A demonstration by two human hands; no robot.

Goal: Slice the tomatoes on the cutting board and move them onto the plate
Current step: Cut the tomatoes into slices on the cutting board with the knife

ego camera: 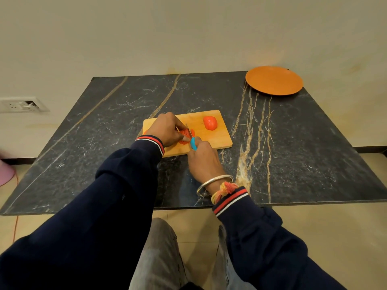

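Observation:
A wooden cutting board (211, 139) lies in the middle of the dark marble table. My left hand (165, 130) presses down on a partly sliced tomato (185, 135) at the board's left half; most of that tomato is hidden under my fingers. My right hand (204, 160) grips a knife with a blue handle (193, 143), its blade standing in the tomato next to my left fingers. A second tomato piece (210, 123) sits uncut at the board's far right. The orange plate (274, 82) rests bare at the table's far right corner.
The dark marble table (293, 143) has light veins and stands against a cream wall. A wall socket (21, 104) is at the left. My knees in grey trousers (159, 258) are below the table's near edge.

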